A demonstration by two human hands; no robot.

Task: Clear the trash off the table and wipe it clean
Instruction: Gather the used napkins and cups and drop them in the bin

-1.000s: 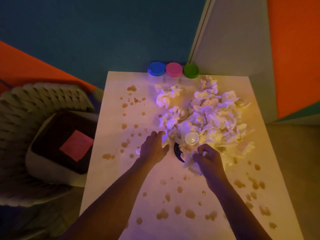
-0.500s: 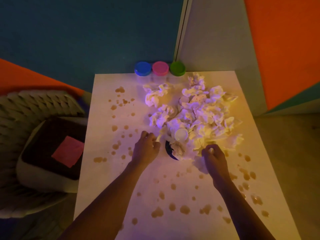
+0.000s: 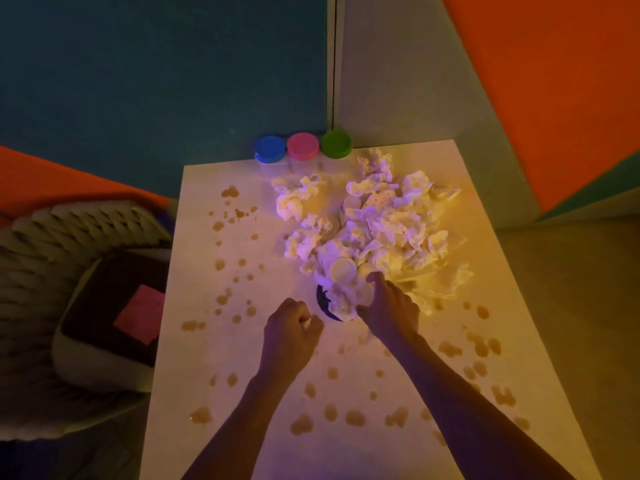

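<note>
A heap of crumpled white tissues (image 3: 384, 230) covers the far right half of the white table (image 3: 263, 427). At its near edge sits a dark round container (image 3: 322, 303) stuffed with tissue, with a small white round cup (image 3: 343, 270) just behind it. My right hand (image 3: 389, 311) grips the tissue wad (image 3: 341, 299) in that container. Left of the container, my left hand (image 3: 291, 332) is curled into a fist, and a small white scrap (image 3: 307, 320) shows between its fingers. Brown spill spots (image 3: 303, 424) dot the table's left side and front.
Three jars with blue (image 3: 269, 147), pink (image 3: 302, 146) and green (image 3: 336, 144) lids stand at the table's back edge against the wall. Left of the table, a white bin (image 3: 86, 358) with a dark inside and a pink square sits on a woven chair (image 3: 79, 223).
My left hand has drawn back from the heap toward me, still curled. My right hand has shifted left onto the tissue wad in the dark container.
</note>
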